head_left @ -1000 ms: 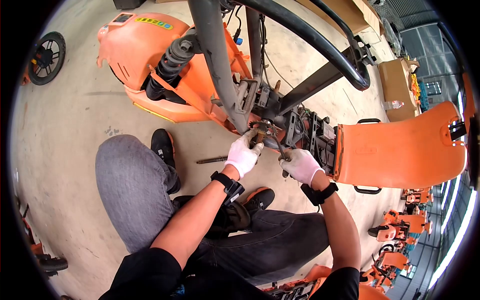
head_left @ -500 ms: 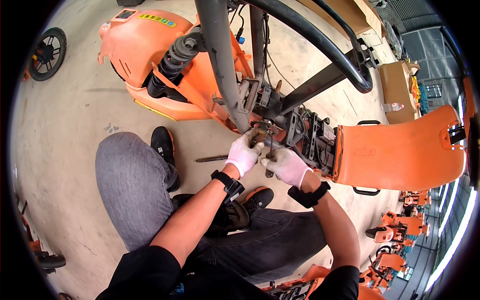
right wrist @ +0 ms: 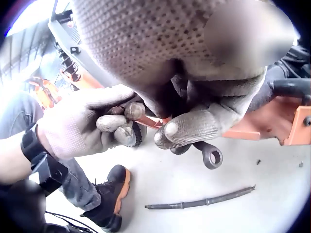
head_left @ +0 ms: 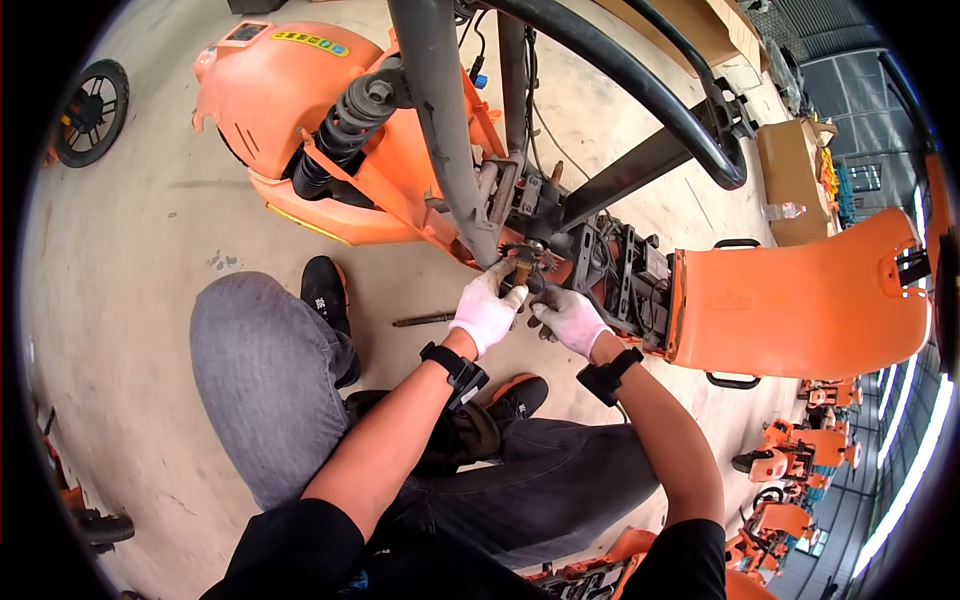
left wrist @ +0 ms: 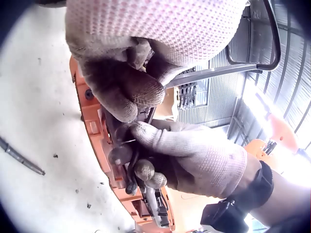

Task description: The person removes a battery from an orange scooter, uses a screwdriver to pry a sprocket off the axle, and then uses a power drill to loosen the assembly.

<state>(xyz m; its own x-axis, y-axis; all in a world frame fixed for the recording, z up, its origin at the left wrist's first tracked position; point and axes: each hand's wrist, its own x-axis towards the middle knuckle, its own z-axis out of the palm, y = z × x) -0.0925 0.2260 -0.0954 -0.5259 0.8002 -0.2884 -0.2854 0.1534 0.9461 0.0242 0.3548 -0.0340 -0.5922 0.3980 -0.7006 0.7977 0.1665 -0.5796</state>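
Observation:
In the head view the gloved left hand [head_left: 488, 310] has its fingers curled round a brownish metal part [head_left: 523, 270] beside a small toothed sprocket [head_left: 545, 260], low on the scooter frame. Close to its right, the gloved right hand [head_left: 570, 320] grips a dark wrench. The wrench's ring end [right wrist: 212, 155] sticks out below the right fingers in the right wrist view; its other end is hidden there. Curled left fingers [right wrist: 116, 124] face the right hand. The left wrist view shows the wrench's dark end [left wrist: 131, 187] beneath the right hand's fingers.
A metal rod [head_left: 423, 319] lies on the floor left of the hands. The orange body [head_left: 300, 120] and shock absorber [head_left: 350, 130] are beyond; an orange seat panel [head_left: 800, 310] is at right. Thick frame tubes [head_left: 430, 110] rise above the hands.
The right hand has moved left with the wrench, then slightly up toward the sprocket, and is now nearer the left hand. The left hand stays at the same metal part.

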